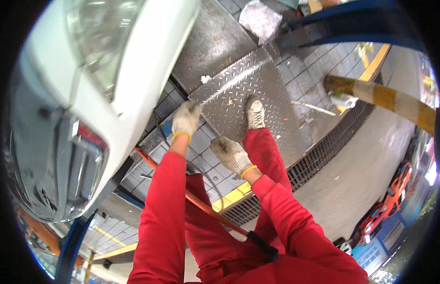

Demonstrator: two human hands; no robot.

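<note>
My left hand (186, 119), in a whitish knit work glove with a yellow cuff, is beside the white car (149, 57). Its fingers are blurred and point away from me. To its right and a little nearer, my right hand (229, 154) wears a matching soiled glove. Those fingers are curled in, and whatever they may hold is hidden. Neither hand touches the car. Below the hands, an orange rod (201, 204) with a black grip (262, 246) slants across my red-clad legs, its far end near the car's lower edge.
My shoe (255, 112) stands on a metal tread plate (229, 87). A drain grate (319, 158) runs along the right, with a yellow-and-white striped bar (381, 97) above it. A blue beam (352, 23) crosses the far right. A pale cloth (260, 21) lies at the far side.
</note>
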